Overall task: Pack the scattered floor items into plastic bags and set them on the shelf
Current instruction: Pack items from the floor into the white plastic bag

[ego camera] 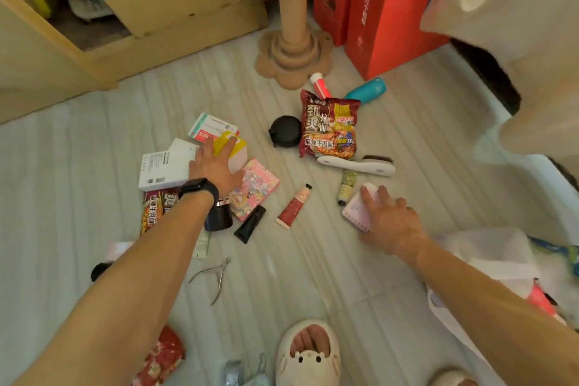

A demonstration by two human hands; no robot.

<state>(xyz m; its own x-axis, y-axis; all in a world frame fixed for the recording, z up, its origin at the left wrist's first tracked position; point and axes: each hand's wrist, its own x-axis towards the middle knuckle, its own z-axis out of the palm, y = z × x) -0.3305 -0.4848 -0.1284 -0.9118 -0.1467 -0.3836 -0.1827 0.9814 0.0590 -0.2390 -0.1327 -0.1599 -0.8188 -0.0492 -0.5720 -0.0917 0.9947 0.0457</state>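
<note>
Scattered items lie on the pale floor [313,276]. My left hand [216,164], with a black watch on the wrist, rests with straight fingers on a yellow and white box [233,150], beside a white box [163,169] and a green-white medicine box [213,127]. My right hand [390,221] lies with spread fingers on a pink spiral notebook [354,211]. A white plastic bag [488,254] with things in it sits at the right, behind my right arm. The wooden shelf [94,66] stands at the upper left.
Around lie a noodle pack [329,125], a black round case [285,131], a white brush [357,166], a red tube [294,207], a black tube [250,224], a pink box [257,185] and nail nippers [216,276]. A cardboard post [294,50] and red bags [376,9] stand behind.
</note>
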